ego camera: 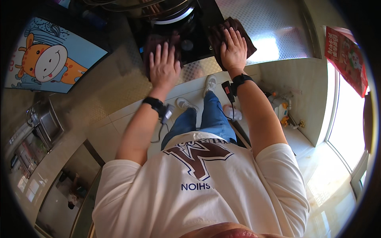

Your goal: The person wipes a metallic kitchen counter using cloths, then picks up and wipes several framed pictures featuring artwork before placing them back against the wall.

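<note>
My left hand (pixel 164 67) lies flat, fingers spread, on a dark brown cloth (pixel 148 64) at the near left of the black glass cooktop (pixel 195 55). That cloth looks a little blurred. Flat on a second dark brown cloth (pixel 249 44) rests my right hand (pixel 234 52), palm down with its fingers slightly apart. This cloth is crumpled and spans the cooktop's right side and the patterned metallic counter (pixel 268 32). A round control knob (pixel 187 45) shows between the hands. Neither palm is visible.
Cookware (pixel 160 9) stands on the burner beyond my hands. At left are a panel with a cartoon giraffe (pixel 50 59) and a metal sink (pixel 49 122). A red printed bag (pixel 345 56) hangs at right, above a gas meter with pipes (pixel 281 108).
</note>
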Demonstrator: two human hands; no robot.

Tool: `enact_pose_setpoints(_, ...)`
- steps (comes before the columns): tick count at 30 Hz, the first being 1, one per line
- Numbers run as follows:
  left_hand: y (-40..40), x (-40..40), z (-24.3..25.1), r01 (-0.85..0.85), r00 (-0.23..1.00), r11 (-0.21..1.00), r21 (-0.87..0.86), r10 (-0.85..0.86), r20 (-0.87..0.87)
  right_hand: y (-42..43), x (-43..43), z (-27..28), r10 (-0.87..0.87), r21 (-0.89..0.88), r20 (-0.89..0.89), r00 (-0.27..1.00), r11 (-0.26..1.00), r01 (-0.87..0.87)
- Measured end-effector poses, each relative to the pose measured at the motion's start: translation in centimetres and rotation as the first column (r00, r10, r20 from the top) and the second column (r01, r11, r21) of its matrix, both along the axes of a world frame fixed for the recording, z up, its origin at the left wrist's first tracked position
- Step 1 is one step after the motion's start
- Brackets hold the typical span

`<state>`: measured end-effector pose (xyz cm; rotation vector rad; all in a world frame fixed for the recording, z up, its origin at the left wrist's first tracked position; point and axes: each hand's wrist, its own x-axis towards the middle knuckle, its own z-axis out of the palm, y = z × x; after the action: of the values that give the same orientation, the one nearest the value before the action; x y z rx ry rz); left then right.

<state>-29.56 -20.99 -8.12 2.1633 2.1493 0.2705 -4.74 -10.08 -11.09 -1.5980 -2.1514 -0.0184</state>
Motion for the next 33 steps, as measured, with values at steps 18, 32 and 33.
enact_pose_setpoints(18,-6.5,-1.9,0.0,0.441,0.897,0.893,-0.084,-0.442,0.01,0.1,0.2,-1.0,0.021,0.066,-0.064,0.998,0.998,-0.017)
enact_pose_setpoints(32,-3.4,-1.2,1.2,-0.375,0.775,0.927,0.005,0.31,0.551,-0.1,-0.1,-0.2,0.03,-0.029,-0.025,0.999,0.999,-0.031)
enact_pose_setpoints(33,-3.6,-0.8,-0.2,-0.315,0.948,0.947,-0.062,0.318,0.03,0.0,-0.1,-0.1,0.03,-0.032,-0.026,0.999,0.999,-0.03)
